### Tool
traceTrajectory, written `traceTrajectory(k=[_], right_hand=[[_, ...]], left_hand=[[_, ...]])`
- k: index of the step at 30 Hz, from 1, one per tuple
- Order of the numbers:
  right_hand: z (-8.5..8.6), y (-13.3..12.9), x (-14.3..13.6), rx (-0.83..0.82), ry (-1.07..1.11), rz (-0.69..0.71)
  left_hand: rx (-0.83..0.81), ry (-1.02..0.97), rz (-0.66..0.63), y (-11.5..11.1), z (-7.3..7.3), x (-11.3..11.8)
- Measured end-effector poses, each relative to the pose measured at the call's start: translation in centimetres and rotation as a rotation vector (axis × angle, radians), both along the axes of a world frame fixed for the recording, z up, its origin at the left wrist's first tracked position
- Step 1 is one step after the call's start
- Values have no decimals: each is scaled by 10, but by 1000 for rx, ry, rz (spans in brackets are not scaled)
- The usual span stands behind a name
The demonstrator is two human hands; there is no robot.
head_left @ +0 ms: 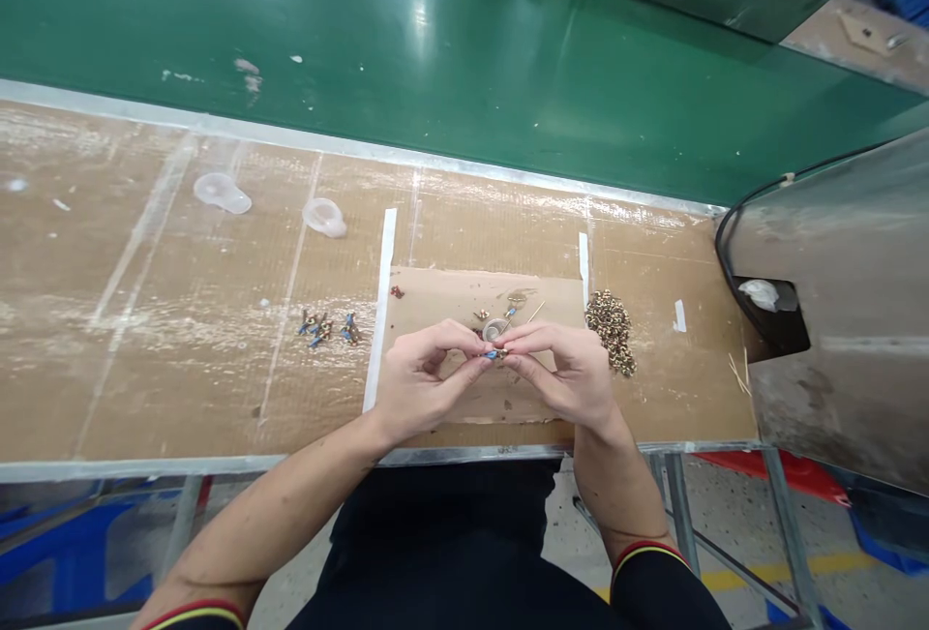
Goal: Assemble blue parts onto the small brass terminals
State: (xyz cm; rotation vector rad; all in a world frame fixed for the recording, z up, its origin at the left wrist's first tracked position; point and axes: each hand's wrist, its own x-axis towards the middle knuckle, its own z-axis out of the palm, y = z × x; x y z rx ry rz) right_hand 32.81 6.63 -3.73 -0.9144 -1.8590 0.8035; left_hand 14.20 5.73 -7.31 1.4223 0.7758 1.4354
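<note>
My left hand (430,371) and my right hand (564,369) meet over a cardboard sheet, fingertips pinched together. Between them is a small blue-and-brass part (494,354); the left fingers grip its blue end, the right fingers its brass-coloured end. Just beyond the fingertips sits a small round metal cup (494,329), with thin wooden sticks (524,313) close by. A heap of small brass-coloured parts (611,328) lies right of my right hand. Left of my left hand are several blue-and-brass pieces (328,328) in a loose group. Their exact kind is too small to tell.
The cardboard sheet (450,296) lies between two white tape strips (382,301). Two clear plastic cups (222,193) lie farther left. A green belt surface (406,49) runs along the back. A metal housing with a black cable (733,214) stands at the right.
</note>
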Motion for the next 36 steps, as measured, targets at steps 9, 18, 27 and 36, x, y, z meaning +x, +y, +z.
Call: traceTrajectory(k=[9, 18, 27, 36], right_hand=[[3, 0, 4, 100, -130, -5], [2, -4, 1, 149, -154, -32], [1, -4, -1, 126, -140, -13], [0, -4, -3, 83, -101, -15]], left_hand=[[189, 165, 49, 3, 1, -2], [359, 261, 103, 6, 7, -1], [409, 282, 118, 5, 7, -1], [311, 198, 97, 3, 6, -1]])
